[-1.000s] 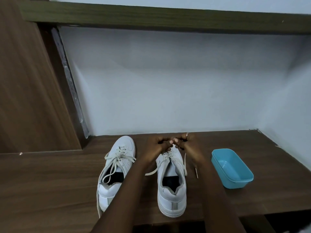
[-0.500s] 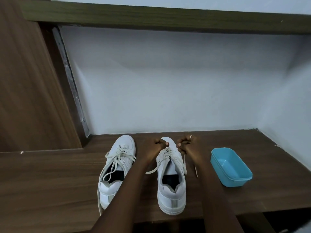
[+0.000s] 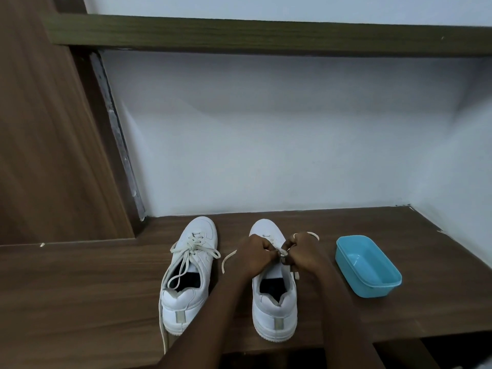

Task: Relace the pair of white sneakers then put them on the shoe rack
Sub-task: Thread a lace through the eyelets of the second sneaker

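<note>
Two white sneakers stand side by side on a brown wooden shelf (image 3: 80,302), toes toward the wall. The left sneaker (image 3: 186,283) has loose cream laces spilling over its sides. Over the lacing of the right sneaker (image 3: 274,307), my left hand (image 3: 255,255) and my right hand (image 3: 303,253) meet, both with curled fingers pinching its cream lace (image 3: 282,252). One loose end of that lace trails left of the shoe, another loops out past my right hand. The eyelets under my hands are hidden.
A light blue plastic tub (image 3: 368,265) sits on the shelf right of the right sneaker. A white wall closes the back and right side. A brown wooden panel (image 3: 40,129) stands at the left, and a dark wooden board (image 3: 266,35) runs overhead.
My hands have come back from the toe toward the middle of the right sneaker and closed together on the lace. The lace ends now lie farther out on both sides.
</note>
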`<act>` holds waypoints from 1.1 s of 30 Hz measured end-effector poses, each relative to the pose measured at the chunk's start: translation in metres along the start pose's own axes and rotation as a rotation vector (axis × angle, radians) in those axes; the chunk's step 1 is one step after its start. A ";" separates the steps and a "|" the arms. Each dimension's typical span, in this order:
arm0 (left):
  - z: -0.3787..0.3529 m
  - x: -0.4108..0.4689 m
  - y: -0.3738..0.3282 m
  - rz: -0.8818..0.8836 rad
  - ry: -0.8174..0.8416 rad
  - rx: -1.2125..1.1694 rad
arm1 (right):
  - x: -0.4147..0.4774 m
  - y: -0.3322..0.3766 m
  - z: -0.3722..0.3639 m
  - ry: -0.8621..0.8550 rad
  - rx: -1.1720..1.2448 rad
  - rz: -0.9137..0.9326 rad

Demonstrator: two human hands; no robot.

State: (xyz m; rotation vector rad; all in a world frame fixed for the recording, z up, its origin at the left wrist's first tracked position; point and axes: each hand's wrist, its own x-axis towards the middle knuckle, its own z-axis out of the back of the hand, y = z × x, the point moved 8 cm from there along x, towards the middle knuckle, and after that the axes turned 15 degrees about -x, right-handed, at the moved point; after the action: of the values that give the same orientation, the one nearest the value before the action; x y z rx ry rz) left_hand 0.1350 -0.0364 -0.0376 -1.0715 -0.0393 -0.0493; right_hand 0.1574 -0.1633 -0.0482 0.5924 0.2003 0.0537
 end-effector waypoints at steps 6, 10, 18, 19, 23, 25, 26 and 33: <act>-0.004 0.003 0.007 0.018 -0.065 -0.036 | 0.003 -0.010 -0.004 0.066 0.184 -0.033; -0.010 0.006 0.008 0.003 -0.040 -0.020 | 0.004 -0.011 -0.005 0.088 0.196 -0.047; -0.012 0.007 0.008 -0.005 -0.024 -0.008 | 0.001 -0.016 -0.015 0.183 0.531 -0.134; -0.013 0.007 0.009 0.000 -0.023 -0.001 | 0.001 -0.019 -0.017 0.189 0.555 -0.156; -0.012 0.007 0.013 0.041 -0.019 -0.062 | 0.001 -0.024 -0.021 0.200 0.594 -0.235; -0.009 0.008 0.015 0.050 -0.011 -0.090 | 0.001 -0.027 -0.025 0.212 0.610 -0.266; -0.009 0.009 0.015 0.047 -0.003 -0.099 | 0.000 -0.028 -0.027 0.220 0.616 -0.281; -0.008 0.011 0.017 0.040 0.059 -0.136 | 0.000 -0.033 -0.026 0.207 0.549 -0.351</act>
State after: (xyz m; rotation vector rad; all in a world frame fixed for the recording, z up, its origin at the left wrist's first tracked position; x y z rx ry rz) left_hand 0.1471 -0.0355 -0.0560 -1.2060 0.0396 -0.0476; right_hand 0.1517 -0.1769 -0.0877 1.0907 0.5270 -0.2894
